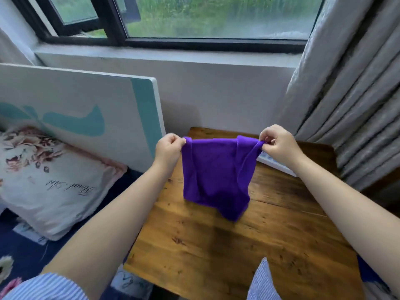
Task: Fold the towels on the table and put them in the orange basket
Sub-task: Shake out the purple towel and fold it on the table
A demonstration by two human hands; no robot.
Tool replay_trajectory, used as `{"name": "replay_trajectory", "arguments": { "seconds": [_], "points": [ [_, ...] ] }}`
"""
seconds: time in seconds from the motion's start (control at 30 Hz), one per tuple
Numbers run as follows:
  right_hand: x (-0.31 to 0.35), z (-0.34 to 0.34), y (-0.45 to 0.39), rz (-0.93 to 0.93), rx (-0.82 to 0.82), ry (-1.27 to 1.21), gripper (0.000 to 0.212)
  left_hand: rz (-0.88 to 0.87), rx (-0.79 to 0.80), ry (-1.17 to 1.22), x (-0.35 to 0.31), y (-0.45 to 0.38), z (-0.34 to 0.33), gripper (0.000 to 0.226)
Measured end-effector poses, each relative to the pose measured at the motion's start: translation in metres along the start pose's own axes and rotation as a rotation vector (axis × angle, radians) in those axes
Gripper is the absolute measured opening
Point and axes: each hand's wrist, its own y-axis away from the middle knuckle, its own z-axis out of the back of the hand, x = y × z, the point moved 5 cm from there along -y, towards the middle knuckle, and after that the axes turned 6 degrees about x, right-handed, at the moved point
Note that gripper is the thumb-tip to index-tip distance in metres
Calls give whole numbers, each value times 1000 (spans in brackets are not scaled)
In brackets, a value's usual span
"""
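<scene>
Far left: a white pillow printed with pink flowers and dark script (49, 182) lies at the lower left of the frame, on a dark blue floral cover.
Behind the pillow: a white board painted with teal shapes (86, 113) leans against the pale wall at middle left.
Left hand: the left hand (167, 149) is raised just left of centre, its fingers (175, 140) curled and pinching the upper left corner of the towel.
Towel: a vivid purple terry-cloth towel (214, 176) hangs at the centre of the frame, stretched between both hands; its top edge is pulled roughly level, a fold runs down its right part, and its lower edge touches the desk.
Desk: a worn brown wooden desk (216, 245) fills the lower centre, and the towel's bottom corner rests on it.
Right hand: the right hand (278, 146) is raised right of centre, its fingers (267, 137) curled and pinching the bunched upper right corner of the towel.
Under the right hand: a flat white object with pale blue marks (275, 163) lies on the desk, mostly hidden by the wrist.
Right side: grey pleated curtains (357, 94) hang down the right of the frame.
Top: a black-framed window (194, 42) spans the upper part, with blurred greenery behind it.
Bottom edge: blue-and-white striped sleeves (49, 286) show at the lower left and lower centre.
</scene>
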Motion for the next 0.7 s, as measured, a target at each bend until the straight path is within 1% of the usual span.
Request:
{"name": "replay_trajectory", "arguments": {
  "seconds": [0.1, 0.2, 0.27, 0.37, 0.43, 0.5, 0.57, 0.63, 0.7],
  "points": [
    [-25, -44, 22, -19, 60, 135, 10, 97, 135, -141, 55, 6, -12, 38],
    [-55, -101, 61, -91, 138, 193, 15, 188, 208, -289, 116, 20, -18, 35],
    [-75, -138, 92, -193, 187, 167, 18, 252, 281, -407, 154, 31, -25, 38],
    [-93, -178, 135, -375, 279, 150, 15, 367, 398, -526, 205, 49, -31, 39],
    [-99, -196, 159, -489, 310, 134, 22, 434, 455, -607, 232, 60, -30, 39],
    [-102, -210, 179, -578, 342, 109, 34, 471, 514, -613, 253, 69, -31, 39],
    [-102, -219, 192, -662, 320, 72, 44, 502, 532, -539, 265, 75, -32, 37],
    [-100, -222, 198, -768, 199, 7, 46, 541, 492, -439, 270, 78, -32, 27],
    [-99, -222, 201, -918, 59, -55, 41, 547, 455, -453, 272, 76, -35, 28]
  ]
}}
